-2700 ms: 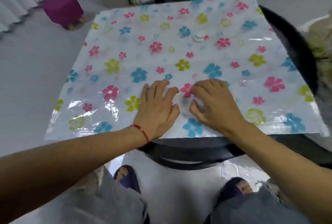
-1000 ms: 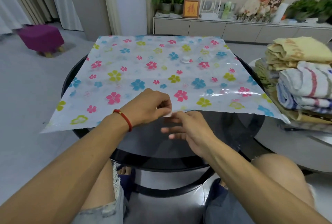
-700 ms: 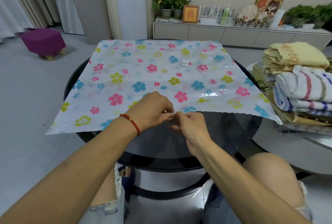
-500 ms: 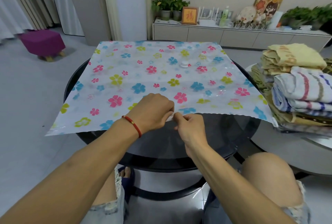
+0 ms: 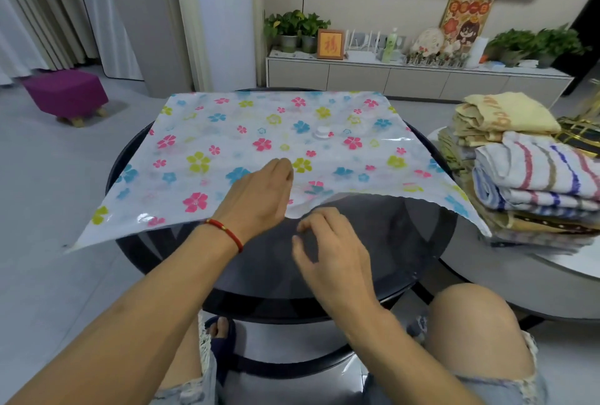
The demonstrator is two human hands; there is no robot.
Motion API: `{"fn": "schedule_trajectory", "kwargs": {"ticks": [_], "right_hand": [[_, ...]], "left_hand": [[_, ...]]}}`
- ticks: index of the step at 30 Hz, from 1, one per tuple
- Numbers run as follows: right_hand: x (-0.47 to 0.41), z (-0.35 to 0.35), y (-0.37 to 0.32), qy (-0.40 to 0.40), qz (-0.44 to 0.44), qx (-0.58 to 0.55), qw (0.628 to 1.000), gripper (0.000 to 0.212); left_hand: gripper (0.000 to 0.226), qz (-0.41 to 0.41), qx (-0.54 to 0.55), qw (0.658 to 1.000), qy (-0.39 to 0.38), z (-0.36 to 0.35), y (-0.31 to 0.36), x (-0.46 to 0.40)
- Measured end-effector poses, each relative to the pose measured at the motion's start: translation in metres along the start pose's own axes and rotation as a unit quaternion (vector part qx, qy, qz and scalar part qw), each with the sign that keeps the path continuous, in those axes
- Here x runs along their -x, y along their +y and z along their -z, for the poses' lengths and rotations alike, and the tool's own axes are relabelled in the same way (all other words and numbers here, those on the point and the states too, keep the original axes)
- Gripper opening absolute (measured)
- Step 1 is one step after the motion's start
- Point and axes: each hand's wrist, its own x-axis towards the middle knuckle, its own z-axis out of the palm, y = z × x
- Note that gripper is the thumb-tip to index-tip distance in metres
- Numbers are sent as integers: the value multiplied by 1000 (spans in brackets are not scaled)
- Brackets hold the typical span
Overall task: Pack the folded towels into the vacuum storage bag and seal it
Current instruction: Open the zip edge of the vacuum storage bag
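the flower-printed clear plastic vacuum bag (image 5: pixel 246 145) lies flat on the round dark glass tabletop (image 5: pixel 373 242). left hand (image 5: pixel 259 200) lifts its near edge, grip hidden; right hand (image 5: pixel 328 249) pinches the lower layer. folded striped towels (image 5: pixel 532 174) sit stacked just right.

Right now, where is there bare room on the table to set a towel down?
Only the dark glass strip between the bag's near edge and the table rim, right of the right hand. The bag covers the rest. The side table by the towels is crowded.
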Motion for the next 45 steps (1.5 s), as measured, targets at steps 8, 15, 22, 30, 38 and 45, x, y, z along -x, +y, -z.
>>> {"fn": "schedule_trajectory", "kwargs": {"ticks": [8, 15, 22, 30, 38, 45], "right_hand": [[-30, 4, 32, -28, 78, 176, 981, 37], [-9, -6, 34, 27, 60, 185, 981, 24], [21, 3, 29, -59, 35, 177, 982, 17], [-38, 32, 78, -63, 167, 283, 942, 31], [1, 21, 81, -18, 62, 155, 986, 20], [10, 44, 77, -149, 93, 251, 952, 23]], "left_hand": [[21, -21, -23, 997, -68, -7, -1, 2], [44, -35, -5, 999, -37, -24, 3, -16], [61, 0, 3, 998, 61, -30, 3, -32], [37, -77, -37, 996, -18, -28, 14, -26], [37, -107, -119, 987, 9, -31, 38, -51], [37, -57, -104, 993, 22, -3, 28, -85]]}}
